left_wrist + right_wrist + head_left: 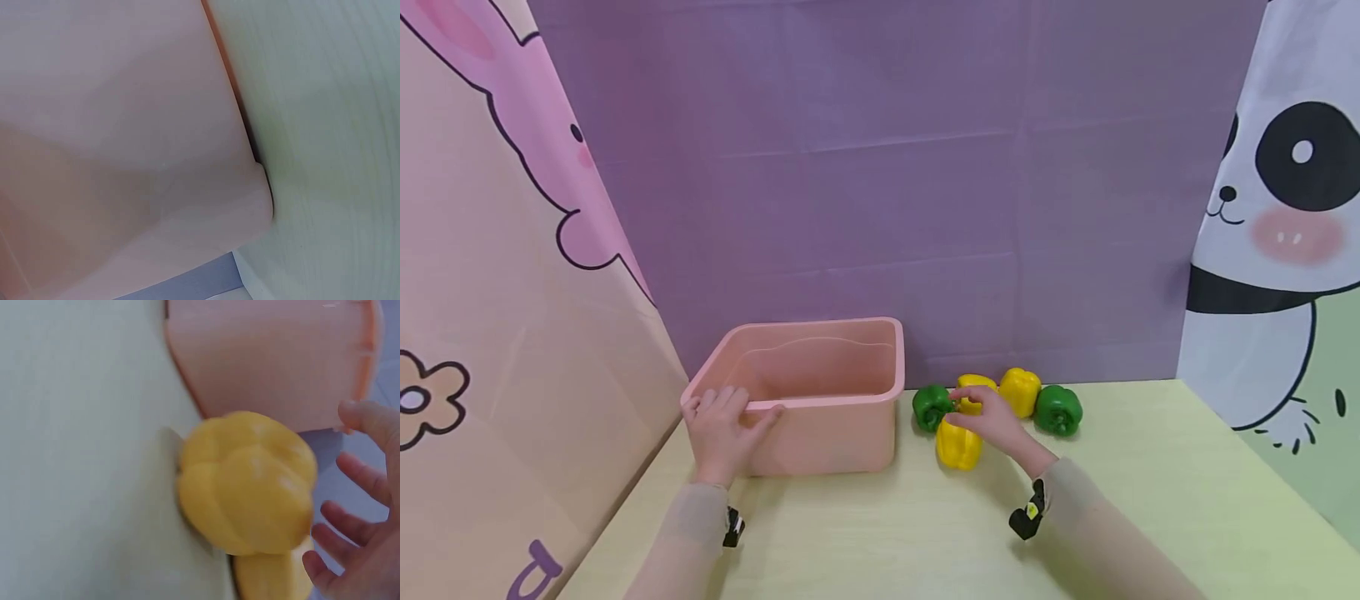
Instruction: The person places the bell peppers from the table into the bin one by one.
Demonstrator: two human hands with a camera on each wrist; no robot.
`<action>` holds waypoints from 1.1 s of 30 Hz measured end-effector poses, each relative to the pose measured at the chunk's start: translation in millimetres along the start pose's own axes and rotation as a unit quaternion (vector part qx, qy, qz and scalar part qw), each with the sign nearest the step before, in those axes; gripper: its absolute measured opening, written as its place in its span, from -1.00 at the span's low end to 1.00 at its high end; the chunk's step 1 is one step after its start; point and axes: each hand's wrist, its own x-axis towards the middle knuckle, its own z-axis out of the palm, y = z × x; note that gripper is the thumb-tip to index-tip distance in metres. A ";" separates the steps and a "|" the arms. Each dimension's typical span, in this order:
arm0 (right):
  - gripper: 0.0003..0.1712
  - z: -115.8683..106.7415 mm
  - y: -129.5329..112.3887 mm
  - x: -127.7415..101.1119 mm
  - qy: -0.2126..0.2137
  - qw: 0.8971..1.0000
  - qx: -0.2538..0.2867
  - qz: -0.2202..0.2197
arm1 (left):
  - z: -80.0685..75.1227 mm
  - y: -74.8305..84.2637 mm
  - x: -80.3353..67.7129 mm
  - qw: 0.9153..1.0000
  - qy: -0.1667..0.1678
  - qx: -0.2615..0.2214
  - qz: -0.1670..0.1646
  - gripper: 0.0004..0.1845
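Observation:
My left hand (pixel 721 433) holds the near rim of a pink plastic bin (pixel 820 437) at its left corner, fingers hooked over the edge. The left wrist view is mostly filled by the bin's outer wall (pixel 144 144). To the right of the bin, my right hand (pixel 992 421) hovers over a nearby yellow bell pepper (pixel 958 447), fingers spread. In the right wrist view these fingers curve beside that yellow pepper (pixel 247 481) with a gap between. A green bell pepper (pixel 931 407) sits left of the fingertips, and another yellow pepper (pixel 976 383) is partly hidden behind them.
Further right lie a yellow pepper (pixel 1020 392) and a green pepper (pixel 1058 410). The pale wooden table (pixel 880 533) ends at a purple cloth backdrop (pixel 880 183). Printed panels stand left and right, one with a panda (pixel 1262 350).

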 end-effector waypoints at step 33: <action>-0.43 -1.5 27.1 -15.6 -0.068 0.997 -0.018 -0.020 | -2.5 3.5 1.0 1.000 -0.009 0.003 -0.010 -0.39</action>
